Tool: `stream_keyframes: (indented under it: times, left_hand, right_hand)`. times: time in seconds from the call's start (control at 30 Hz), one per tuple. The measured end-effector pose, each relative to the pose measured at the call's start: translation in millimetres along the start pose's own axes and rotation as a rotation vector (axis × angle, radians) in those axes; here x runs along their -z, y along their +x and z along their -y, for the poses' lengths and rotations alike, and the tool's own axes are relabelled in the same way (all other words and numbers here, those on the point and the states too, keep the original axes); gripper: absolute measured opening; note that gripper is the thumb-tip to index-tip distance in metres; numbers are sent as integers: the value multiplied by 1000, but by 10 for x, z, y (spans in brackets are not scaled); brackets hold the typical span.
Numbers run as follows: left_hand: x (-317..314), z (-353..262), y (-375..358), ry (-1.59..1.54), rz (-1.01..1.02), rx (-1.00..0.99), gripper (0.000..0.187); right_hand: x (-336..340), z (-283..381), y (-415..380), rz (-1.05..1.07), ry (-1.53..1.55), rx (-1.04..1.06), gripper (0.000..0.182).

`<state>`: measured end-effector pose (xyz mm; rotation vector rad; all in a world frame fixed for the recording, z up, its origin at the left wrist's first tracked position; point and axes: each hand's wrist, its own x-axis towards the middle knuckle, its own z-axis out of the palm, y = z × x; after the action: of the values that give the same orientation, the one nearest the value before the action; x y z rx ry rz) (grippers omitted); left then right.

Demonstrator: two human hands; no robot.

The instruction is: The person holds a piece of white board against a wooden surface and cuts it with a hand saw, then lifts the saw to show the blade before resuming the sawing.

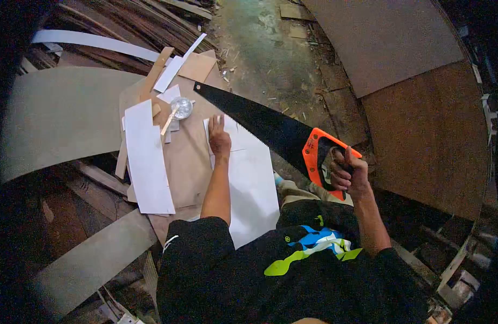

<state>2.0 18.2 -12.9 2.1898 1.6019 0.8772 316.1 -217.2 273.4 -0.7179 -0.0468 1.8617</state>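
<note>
My right hand (pixel 350 171) is wrapped round the orange and black handle of a handsaw (pixel 259 119). Its dark blade slants up and left, the toothed edge passing over the upper right edge of a white board (pixel 251 186). On that board's upper left part lies my left hand (pixel 219 137), fingers stretched toward the far edge and pressing on the surface. A thin dark line runs across the board just right of the left hand. Beyond that hand stands a clear cup (pixel 181 108) with a wooden stick (pixel 171 119) leaning in it.
Another white panel (pixel 148 156) lies left on the brown worktable (pixel 187 178). White strips (pixel 170 74) and wood offcuts (pixel 197 67) sit at its far end. Large sheets (pixel 421 119) stand to the right, a grey-green sheet (pixel 70 116) to the left. Scraps litter the floor (pixel 254 48).
</note>
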Motion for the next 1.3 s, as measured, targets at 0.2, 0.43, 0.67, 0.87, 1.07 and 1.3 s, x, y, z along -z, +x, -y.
stream_keyframes:
  times: [0.2,0.43,0.67,0.87,1.07,1.3]
  left_hand:
    - [27,-4,2,179,-9,-76,61]
    - [95,-139,47,178,9,-51,59]
    - [96,-163,46,177,46,-7,58]
    - [107,-174,67,134,3,6,50]
    - [133,-196,83,222,-23,-101,45]
    - [140,-223,82,280,-68,-111,43]
  right_hand:
    - [59,-49,20,-37,-9,32,41]
    - [3,-85,78,-37,-65,98,39]
    - [-391,-203,310,-337,-356,169,38]
    - [-550,-494,664,-393,-603,150,31]
    - [-735,-656,814,-355,-682,151,29]
    - [-1060,-793,761,-442,-714,114,28]
